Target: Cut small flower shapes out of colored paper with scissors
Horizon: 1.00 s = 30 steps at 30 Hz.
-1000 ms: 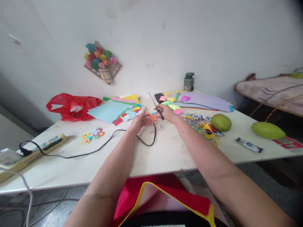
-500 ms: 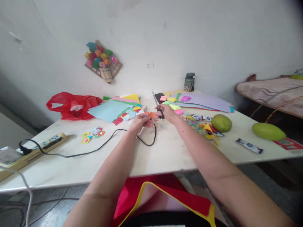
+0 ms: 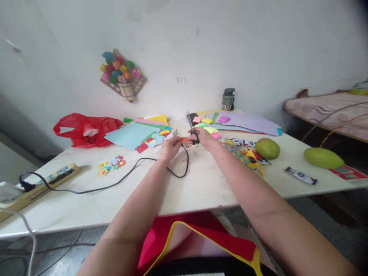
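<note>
My left hand [image 3: 169, 148] is closed, thumb and fingers pinching a small orange paper piece [image 3: 185, 140]. Right beside it, my right hand [image 3: 204, 138] holds a pair of scissors [image 3: 195, 136] by the dark handles, with the thin blades pointing up and away from me. The fingertips of my right hand meet the orange paper's other side. Tiny paper scraps [image 3: 195, 152] lie on the table under my hands. Just behind my left hand is a whitish object with a metal tip [image 3: 174, 133], mostly hidden.
A black cord [image 3: 115, 186] runs from a power strip [image 3: 54, 184] to my hands. Paper flowers [image 3: 112, 165], coloured sheets [image 3: 123, 135] and a red bag [image 3: 86, 130] lie left. Clay packs [image 3: 211, 130], paper cuttings [image 3: 247, 155], mangoes [image 3: 267, 148] and a tube [image 3: 301, 175] lie right.
My left hand has gone from loosely open to pinching the orange paper, closer to my right hand. The scissors have tipped more upright in my right hand.
</note>
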Motion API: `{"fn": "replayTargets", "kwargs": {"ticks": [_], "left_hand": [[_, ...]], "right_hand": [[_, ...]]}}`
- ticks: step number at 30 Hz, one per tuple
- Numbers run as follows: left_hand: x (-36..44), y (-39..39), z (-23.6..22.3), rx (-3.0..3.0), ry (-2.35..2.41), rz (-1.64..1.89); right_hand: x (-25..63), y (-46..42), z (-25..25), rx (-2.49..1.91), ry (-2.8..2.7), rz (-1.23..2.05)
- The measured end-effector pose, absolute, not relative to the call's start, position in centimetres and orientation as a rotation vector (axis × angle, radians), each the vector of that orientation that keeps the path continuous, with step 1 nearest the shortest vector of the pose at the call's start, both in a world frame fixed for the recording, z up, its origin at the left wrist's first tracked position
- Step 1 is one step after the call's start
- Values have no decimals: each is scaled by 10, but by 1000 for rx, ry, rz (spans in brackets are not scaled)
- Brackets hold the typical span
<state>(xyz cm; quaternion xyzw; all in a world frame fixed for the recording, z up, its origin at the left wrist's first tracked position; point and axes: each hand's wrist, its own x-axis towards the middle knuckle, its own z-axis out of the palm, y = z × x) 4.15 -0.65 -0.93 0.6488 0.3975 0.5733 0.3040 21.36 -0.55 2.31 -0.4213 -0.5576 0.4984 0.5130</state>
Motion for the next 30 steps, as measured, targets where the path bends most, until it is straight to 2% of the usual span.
{"fn": "replayTargets", "kwargs": {"ticks": [10, 14, 30], "left_hand": [[42, -10, 2, 1204, 878, 1331], [39, -9, -1, 1287, 852, 1198], [35, -14, -1, 1286, 777, 1194]], "right_hand": [[211, -4, 24, -911, -1462, 1090], [209, -6, 25, -921, -1492, 1082], [218, -10, 30, -960, -1456, 1160]]}}
